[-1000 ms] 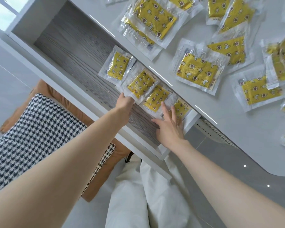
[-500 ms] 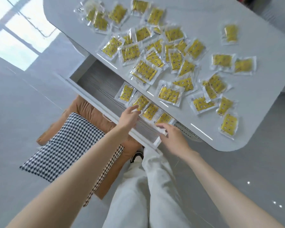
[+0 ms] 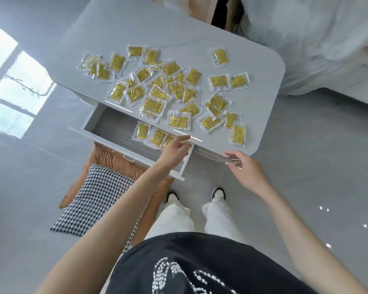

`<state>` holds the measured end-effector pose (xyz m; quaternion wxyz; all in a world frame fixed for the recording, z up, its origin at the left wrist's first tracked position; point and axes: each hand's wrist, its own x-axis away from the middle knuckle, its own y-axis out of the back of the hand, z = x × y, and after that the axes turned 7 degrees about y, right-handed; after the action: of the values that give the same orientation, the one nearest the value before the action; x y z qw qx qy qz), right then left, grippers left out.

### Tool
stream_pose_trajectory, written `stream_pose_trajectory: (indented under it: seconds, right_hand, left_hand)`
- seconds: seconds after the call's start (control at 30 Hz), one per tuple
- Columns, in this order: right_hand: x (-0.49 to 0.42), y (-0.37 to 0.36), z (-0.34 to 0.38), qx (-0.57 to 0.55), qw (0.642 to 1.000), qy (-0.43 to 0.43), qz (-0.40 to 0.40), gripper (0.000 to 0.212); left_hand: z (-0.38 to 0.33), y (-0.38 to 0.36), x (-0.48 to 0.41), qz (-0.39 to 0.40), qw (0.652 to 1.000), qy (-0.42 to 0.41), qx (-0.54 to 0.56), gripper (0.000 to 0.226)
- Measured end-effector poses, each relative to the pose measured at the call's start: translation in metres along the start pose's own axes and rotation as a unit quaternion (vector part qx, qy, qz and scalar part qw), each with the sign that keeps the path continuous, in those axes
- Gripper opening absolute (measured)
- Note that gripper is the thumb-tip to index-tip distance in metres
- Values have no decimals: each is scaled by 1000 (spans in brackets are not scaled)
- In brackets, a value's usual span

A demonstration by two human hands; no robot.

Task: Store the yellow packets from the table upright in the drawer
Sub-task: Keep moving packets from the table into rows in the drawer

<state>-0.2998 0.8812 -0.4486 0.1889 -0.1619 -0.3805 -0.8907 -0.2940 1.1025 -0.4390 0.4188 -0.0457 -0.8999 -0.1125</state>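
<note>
No legible text or labels.

Glossy clear-plastic packets (image 3: 179, 120) lie on a smooth matt table (image 3: 261, 115); the floor (image 3: 319, 166) is polished (reflective), the houndstooth cushion (image 3: 94, 198) woven cloth.

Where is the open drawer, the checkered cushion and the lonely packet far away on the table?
drawer (image 3: 115, 124), head view, bare grey floor.
checkered cushion (image 3: 98, 196), head view, its middle.
lonely packet (image 3: 221, 57), head view, yellow centre.

head view, high above table (image 3: 253, 60), looking steeply down
</note>
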Motion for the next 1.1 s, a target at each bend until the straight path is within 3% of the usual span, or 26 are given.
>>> stream_pose_trajectory:
  seconds: [0.27,0.7,1.1]
  right_hand:
    - [32,88,-60,-32,998,-8,-59,35]
    - [30,272,-189,-4,998,33,-55,35]
    - [-101,391,-214,-3,996,82,-28,34]
  left_hand:
    - [-69,-101,10,51,998,-20,-38,41]
    - [-195,-283,-17,-1,1000,-20,0,38]
    - [-330,-339,-104,-34,997,-49,49,38]
